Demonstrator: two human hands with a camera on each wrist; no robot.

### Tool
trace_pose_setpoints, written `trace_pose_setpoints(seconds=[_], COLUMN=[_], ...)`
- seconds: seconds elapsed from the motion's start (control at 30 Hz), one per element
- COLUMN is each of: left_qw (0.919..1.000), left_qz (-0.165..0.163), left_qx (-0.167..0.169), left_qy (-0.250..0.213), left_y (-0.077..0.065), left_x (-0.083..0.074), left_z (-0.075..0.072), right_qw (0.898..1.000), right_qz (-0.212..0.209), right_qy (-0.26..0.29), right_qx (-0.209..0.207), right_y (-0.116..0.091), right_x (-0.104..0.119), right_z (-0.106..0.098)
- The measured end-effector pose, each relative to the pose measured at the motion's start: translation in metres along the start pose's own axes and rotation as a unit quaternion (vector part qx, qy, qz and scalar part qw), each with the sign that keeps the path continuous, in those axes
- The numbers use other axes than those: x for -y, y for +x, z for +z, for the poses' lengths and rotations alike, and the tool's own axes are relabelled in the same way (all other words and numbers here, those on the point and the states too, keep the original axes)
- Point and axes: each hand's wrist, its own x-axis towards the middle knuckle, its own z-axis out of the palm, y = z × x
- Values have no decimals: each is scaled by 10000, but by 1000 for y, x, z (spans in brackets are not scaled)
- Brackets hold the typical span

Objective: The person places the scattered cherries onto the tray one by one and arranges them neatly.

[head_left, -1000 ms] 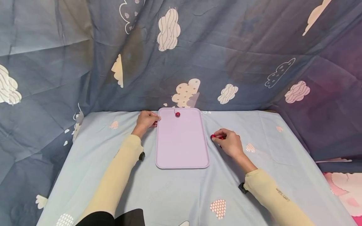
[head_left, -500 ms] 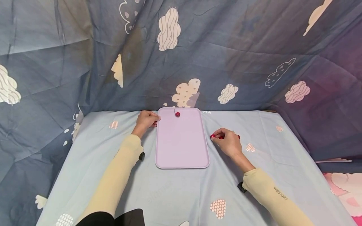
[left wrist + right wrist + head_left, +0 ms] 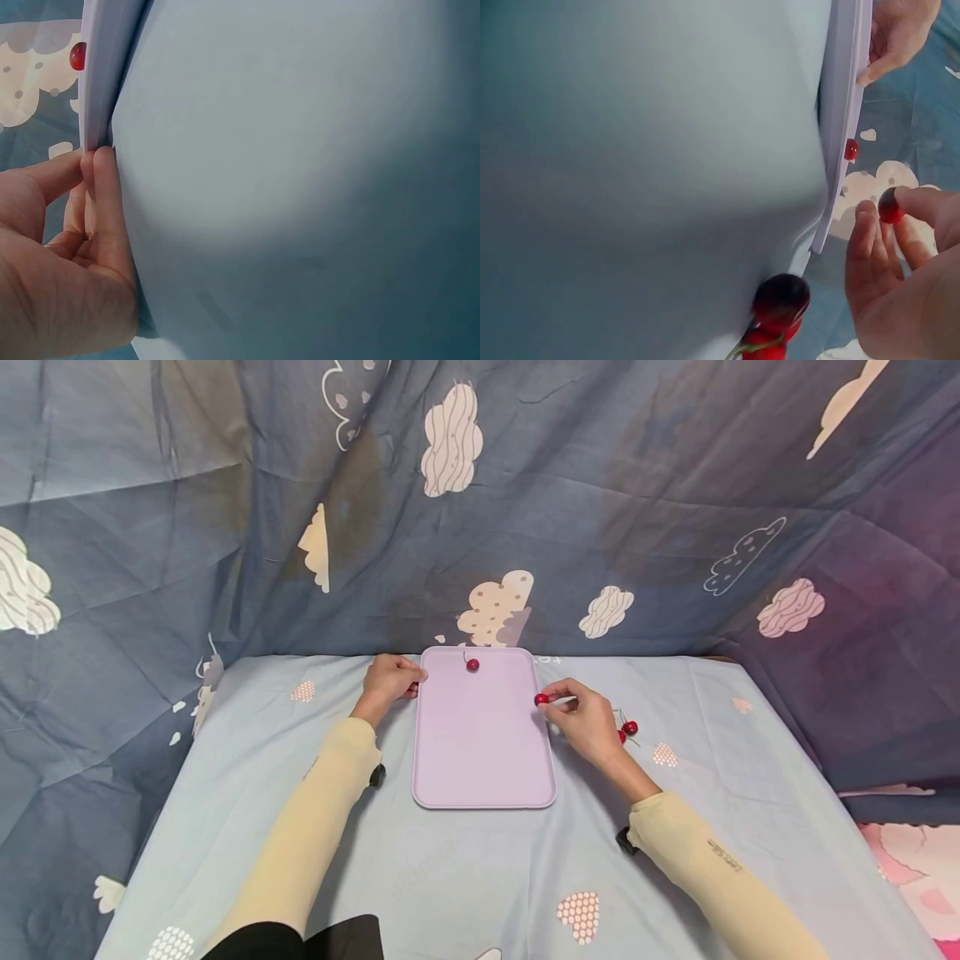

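Note:
A pale purple rectangular tray (image 3: 483,735) lies on the cloth, with one stemmed red cherry (image 3: 472,665) near its far edge. My left hand (image 3: 387,683) pinches the tray's left rim near the far corner, thumb on top and fingers at the side, as the left wrist view shows. My right hand (image 3: 588,718) holds another cherry (image 3: 889,206) between thumb and fingertips, right at the tray's right rim in the head view. Just behind the right hand lie more cherries (image 3: 630,727) with green stems, partly hidden by that hand.
A light blue patterned cloth (image 3: 465,877) covers the table. Dark blue cloud-print fabric (image 3: 360,543) hangs along the back and sides, close behind the tray's far edge.
My right hand has moved left and away from me, carrying a cherry from beside the tray to its right rim. Cherries behind it came into view. The left hand stays put.

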Motion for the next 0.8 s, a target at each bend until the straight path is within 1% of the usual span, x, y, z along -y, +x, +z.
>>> trace_pose_setpoints(seconds=[0.1,0.2,0.33,0.4,0.5,0.57,0.67,0.8], left_qw=[10000,10000,9999,9999,10000,10000,10000,10000], left_qz=[-9,-1,23,40,48,61,90,91], left_qx=[26,51,6,2,22,27,-6,13], left_qy=[-21,-53,-103,-95,-59,-23,-11,-20], left_y=[0,0,1,1,1,0,0,2], left_x=[0,1,2,3,4,4,5,6], left_z=[0,0,0,0,0,-1,-2,-3], right_qw=[9996,9987,9958,9929,9878,9847,9821,9796], right_qz=[-260,-493,-826,-1022,-1205,-1281,-1274,-1142], right_qy=[109,85,-215,-413,-772,-941,-1065,-1135], right_qx=[60,129,326,455,617,708,886,1205], right_y=[12,26,44,53,65,74,86,100], right_x=[4,7,9,10,10,11,13,17], right_z=[9,18,30,35,42,46,51,58])
